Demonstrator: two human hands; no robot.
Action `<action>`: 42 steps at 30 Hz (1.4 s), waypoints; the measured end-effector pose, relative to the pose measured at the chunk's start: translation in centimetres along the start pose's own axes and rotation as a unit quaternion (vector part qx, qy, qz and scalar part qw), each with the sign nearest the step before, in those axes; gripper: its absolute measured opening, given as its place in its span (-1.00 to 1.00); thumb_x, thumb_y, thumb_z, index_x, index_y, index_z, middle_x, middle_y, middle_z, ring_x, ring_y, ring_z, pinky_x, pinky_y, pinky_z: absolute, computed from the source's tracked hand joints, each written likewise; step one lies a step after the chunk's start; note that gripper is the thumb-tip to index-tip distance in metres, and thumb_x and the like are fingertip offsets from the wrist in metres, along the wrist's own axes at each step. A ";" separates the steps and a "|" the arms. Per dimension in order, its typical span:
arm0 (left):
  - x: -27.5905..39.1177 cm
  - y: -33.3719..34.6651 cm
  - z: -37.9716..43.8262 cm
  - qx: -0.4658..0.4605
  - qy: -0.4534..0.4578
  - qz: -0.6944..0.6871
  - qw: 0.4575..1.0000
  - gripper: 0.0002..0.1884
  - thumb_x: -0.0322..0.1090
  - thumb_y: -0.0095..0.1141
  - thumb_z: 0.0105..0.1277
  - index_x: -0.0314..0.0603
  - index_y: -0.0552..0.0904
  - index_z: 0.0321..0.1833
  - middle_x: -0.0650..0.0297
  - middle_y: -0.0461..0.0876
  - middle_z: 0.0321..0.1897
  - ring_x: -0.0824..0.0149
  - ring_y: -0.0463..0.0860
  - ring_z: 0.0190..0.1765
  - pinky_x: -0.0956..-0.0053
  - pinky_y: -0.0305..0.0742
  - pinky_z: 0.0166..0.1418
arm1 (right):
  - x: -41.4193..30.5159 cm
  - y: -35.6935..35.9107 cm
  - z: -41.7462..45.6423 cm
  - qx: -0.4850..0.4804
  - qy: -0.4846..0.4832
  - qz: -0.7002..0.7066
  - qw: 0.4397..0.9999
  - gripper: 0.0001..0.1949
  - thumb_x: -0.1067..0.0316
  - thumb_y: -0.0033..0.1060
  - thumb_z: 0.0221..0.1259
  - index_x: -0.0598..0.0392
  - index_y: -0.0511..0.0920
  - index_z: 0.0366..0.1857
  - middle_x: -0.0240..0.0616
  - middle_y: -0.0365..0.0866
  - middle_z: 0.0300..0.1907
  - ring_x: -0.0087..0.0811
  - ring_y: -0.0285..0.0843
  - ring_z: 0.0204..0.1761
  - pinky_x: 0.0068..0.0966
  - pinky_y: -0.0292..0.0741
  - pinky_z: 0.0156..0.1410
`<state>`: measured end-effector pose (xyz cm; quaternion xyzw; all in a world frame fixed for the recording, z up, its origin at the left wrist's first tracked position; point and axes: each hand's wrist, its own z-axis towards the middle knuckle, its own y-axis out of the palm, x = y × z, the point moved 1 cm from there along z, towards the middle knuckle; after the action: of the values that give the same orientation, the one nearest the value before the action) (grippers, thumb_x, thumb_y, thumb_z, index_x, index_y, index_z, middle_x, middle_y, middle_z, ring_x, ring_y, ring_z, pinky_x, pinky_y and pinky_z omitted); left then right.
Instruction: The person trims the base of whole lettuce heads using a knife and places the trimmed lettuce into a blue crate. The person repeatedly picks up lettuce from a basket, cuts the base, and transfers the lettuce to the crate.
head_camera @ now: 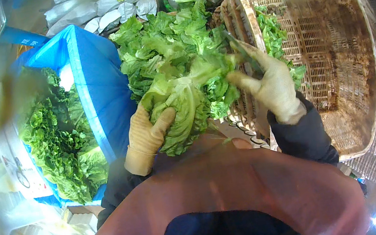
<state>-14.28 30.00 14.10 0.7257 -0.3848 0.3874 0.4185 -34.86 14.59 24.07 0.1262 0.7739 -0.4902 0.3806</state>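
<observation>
My left hand [148,134], in a cream knit glove, grips a green lettuce head [185,114] in front of my apron, thumb on top. To its right, my gloved right hand [272,83] holds a slim, dark knife-like tool [247,53], blurred and partly hidden by the fingers. Its thumb and fingertips are close to a pale outer leaf [206,69] that spreads from the lettuce; whether they touch it I cannot tell. Just beyond both hands lies a heap of loose lettuce leaves [169,43].
At the left, a blue-lined box [99,58] holds several lettuce heads [66,135]. A dirty, slatted plastic crate [337,95] stands tilted at the right, with some green leaves [272,32] inside. White sacks [109,5] are piled behind the heap.
</observation>
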 end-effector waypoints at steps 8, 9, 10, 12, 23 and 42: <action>0.7 -0.1 4.2 -0.027 -0.092 -0.208 0.973 -0.48 -0.09 0.04 0.65 -0.22 0.43 0.54 0.10 0.61 0.36 0.12 0.64 0.31 0.20 0.59 0.36 | 3.5 1.3 -0.6 -0.084 -0.053 0.230 0.968 0.04 0.32 0.74 -0.03 0.22 0.24 0.60 -0.04 0.37 0.55 -0.28 0.32 0.57 -0.40 0.23 0.64; 1.3 -0.5 4.9 0.046 -0.102 -0.110 0.988 -0.41 -0.12 0.11 0.59 -0.23 0.38 0.57 0.03 0.53 0.42 0.09 0.57 0.38 0.19 0.54 0.40 | 4.3 1.1 -0.5 -0.055 -0.090 0.256 0.961 0.08 0.33 0.72 0.00 0.25 0.15 0.63 0.00 0.20 0.63 -0.26 0.12 0.66 -0.36 0.09 0.71; 2.0 -0.6 5.6 0.135 -0.130 -0.029 0.982 -0.34 -0.14 0.18 0.53 -0.24 0.32 0.60 -0.04 0.46 0.49 0.05 0.50 0.46 0.17 0.49 0.44 | 5.0 1.1 -0.7 -0.055 -0.083 0.270 0.958 0.12 0.33 0.72 0.00 0.25 0.07 0.66 -0.01 0.13 0.66 -0.27 0.07 0.67 -0.35 0.06 0.72; 3.2 0.0 5.7 0.259 -0.113 0.109 0.953 -0.15 -0.25 0.36 0.37 -0.25 0.21 0.66 -0.13 0.38 0.55 0.00 0.44 0.52 0.15 0.40 0.53 | 6.0 1.2 -0.8 -0.042 -0.055 0.406 0.911 0.18 0.35 0.70 0.03 0.25 -0.05 0.69 -0.08 0.03 0.69 -0.30 0.02 0.68 -0.33 0.04 0.72; -0.2 2.6 0.3 -0.018 0.088 0.432 0.897 0.24 -0.23 0.70 -0.28 -0.19 0.33 0.62 -0.08 0.58 0.31 -0.07 0.60 0.32 0.15 0.45 0.48 | 5.5 1.6 1.2 0.081 0.083 0.180 0.977 -0.78 0.22 0.33 0.52 0.11 0.73 0.04 -0.38 0.72 -0.32 -0.66 0.54 -0.50 -0.68 0.44 -0.43; 8.9 -12.6 7.3 0.004 0.016 0.745 0.667 -0.23 -0.32 0.48 0.00 -0.12 0.57 0.40 -0.02 0.62 0.34 -0.11 0.54 0.43 -0.08 0.43 0.45 | 17.3 7.1 3.7 -0.054 0.177 -0.011 0.983 -0.41 0.54 0.16 0.23 -0.01 0.53 0.43 0.15 0.68 0.19 -0.10 0.67 0.26 -0.34 0.54 0.32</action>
<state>2.23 25.77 15.52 0.1926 -0.7889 0.5835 -0.0064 -40.85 11.81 6.14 0.1817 0.8559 -0.4215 0.2382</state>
